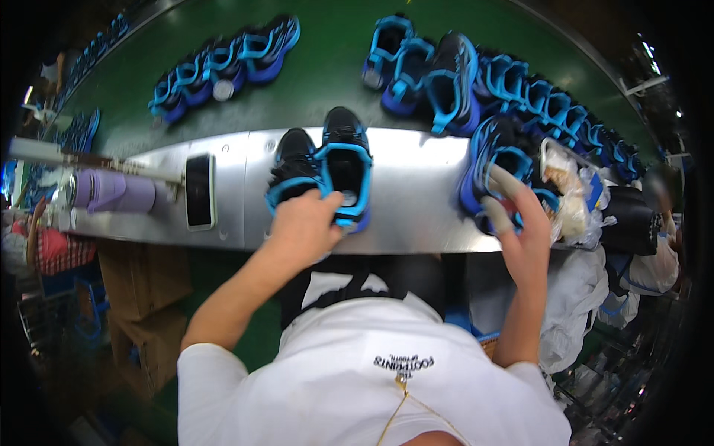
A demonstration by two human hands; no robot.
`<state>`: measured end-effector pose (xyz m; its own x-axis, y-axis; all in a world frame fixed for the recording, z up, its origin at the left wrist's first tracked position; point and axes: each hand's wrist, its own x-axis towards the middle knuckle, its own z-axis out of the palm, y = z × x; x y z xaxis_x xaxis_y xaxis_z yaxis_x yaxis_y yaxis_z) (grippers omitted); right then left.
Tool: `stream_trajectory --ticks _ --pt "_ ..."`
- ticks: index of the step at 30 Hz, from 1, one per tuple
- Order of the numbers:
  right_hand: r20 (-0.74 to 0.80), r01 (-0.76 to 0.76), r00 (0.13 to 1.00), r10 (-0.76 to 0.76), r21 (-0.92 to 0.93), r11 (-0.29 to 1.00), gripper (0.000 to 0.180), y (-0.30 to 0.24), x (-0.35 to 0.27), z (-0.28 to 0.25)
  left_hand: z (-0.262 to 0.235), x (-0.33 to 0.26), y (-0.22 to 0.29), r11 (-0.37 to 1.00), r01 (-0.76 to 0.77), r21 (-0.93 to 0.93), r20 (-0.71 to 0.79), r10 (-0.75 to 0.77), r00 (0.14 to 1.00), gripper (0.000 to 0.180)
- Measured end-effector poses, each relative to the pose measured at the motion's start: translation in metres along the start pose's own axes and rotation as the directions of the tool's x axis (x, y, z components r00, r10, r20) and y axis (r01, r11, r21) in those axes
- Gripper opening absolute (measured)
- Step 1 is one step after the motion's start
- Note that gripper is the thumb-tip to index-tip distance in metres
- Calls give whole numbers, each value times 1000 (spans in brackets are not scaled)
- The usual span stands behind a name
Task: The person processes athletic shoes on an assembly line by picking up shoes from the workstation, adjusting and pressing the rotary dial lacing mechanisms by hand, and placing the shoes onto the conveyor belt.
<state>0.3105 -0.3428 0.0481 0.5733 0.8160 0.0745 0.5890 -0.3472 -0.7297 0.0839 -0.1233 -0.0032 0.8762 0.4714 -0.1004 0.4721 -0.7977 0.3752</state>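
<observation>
Two black sneakers with bright blue collar trim stand side by side on the metal ledge in front of me, a left shoe (294,160) and a right shoe (346,141), toes pointing away. My left hand (301,230) is closed at their heel end, its fingers on the collar edge between the two; the fingertips are partly hidden. Farther right, another black and blue sneaker (480,160) rests on the ledge among others. Around its heel end curls my right hand (528,223), thumb and forefinger on either side of the collar. Pale covers sit on those fingertips.
Beyond the ledge (424,178) runs a green conveyor surface (327,67) bearing a row of sneakers (223,63) at left and a longer row (550,104) at right. A phone (199,192) and purple bottle (119,191) lie left. A tray with plastic bags (569,193) stands right.
</observation>
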Motion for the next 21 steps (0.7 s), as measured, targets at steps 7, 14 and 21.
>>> stream_trajectory --ticks 7,14,21 --pt "90 603 793 -602 28 797 51 -31 71 144 22 -63 18 916 -62 -396 -290 -61 955 45" --pt "63 518 848 -526 110 849 39 -33 67 144 4 -59 -17 969 36 -245 -423 -141 895 54" --pt "125 197 972 -199 31 980 56 -45 50 146 27 -44 -15 992 -35 -125 -417 -20 909 51"
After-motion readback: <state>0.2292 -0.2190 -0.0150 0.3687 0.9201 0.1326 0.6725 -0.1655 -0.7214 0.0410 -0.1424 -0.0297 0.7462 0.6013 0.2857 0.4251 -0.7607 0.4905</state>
